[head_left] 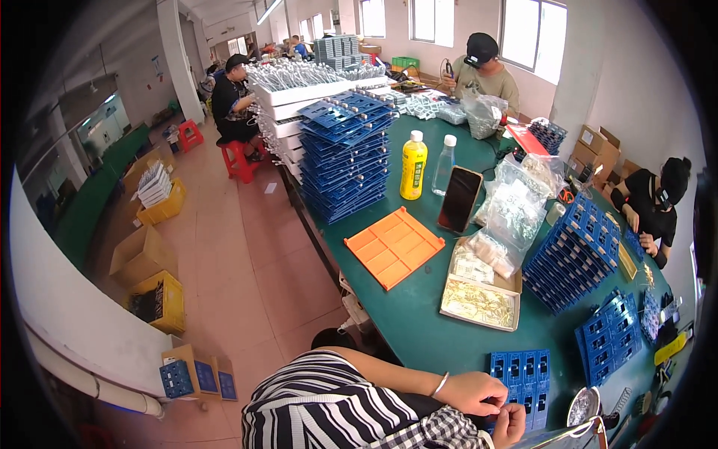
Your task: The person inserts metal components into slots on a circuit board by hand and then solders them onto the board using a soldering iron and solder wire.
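Note:
My left hand (479, 392), with a silver bracelet on its wrist, reaches over the near edge of a blue panel (536, 374) with rows of rectangular cut-outs. Close below it, my right hand (510, 425) comes in from a checked sleeve, fingers curled. The fingertips of both hands meet in a pinch above the panel; anything between them is too small or hidden to make out. To the right of the panel stands a round metal dish (583, 408) of small shiny parts. Beyond it lies a shallow cardboard tray (516, 320) of thin gold-coloured pieces.
On the green table (404, 329) stand tall stacks of blue panels (348, 161), more panels (576, 251) at right, an orange divided tray (395, 248), a yellow bottle (413, 166), a clear bottle (444, 166), a phone (460, 200) and plastic bags (516, 202). Other people work around it.

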`<state>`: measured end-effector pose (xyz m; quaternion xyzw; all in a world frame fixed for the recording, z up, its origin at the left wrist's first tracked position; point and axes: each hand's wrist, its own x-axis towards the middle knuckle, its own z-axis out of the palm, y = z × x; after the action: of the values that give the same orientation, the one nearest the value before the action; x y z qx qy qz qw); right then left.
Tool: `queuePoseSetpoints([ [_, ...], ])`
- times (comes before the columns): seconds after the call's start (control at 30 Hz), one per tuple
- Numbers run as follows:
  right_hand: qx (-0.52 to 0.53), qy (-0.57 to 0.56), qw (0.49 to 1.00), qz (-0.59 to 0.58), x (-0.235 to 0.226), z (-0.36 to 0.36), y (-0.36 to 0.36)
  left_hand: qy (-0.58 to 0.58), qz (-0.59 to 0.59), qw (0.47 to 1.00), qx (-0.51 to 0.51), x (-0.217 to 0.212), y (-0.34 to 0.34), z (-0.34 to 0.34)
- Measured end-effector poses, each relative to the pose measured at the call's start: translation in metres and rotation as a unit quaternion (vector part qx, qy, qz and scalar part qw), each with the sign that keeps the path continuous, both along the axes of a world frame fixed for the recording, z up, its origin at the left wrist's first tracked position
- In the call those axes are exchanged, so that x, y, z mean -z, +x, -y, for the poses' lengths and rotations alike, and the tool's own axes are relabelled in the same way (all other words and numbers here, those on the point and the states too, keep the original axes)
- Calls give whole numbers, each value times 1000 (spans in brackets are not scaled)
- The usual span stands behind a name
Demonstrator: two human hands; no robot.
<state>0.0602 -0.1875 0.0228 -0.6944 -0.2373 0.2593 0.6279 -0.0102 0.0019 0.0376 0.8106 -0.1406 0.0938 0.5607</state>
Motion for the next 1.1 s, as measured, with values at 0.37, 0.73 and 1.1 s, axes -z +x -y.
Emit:
queuePoseSetpoints([
  [0.37, -14, -35, 981, 192, -33, -8, -18, 10, -15, 1000, 22, -15, 0, -11],
  [0.73, 122, -51, 989, 72, -23, 5, -52, 15, -38, 990, 134, -11, 17, -12],
  [1.1, 110, -212, 932, 272, -24, 7, 25, -386, -142, 884, -222, 11, 7, -82],
])
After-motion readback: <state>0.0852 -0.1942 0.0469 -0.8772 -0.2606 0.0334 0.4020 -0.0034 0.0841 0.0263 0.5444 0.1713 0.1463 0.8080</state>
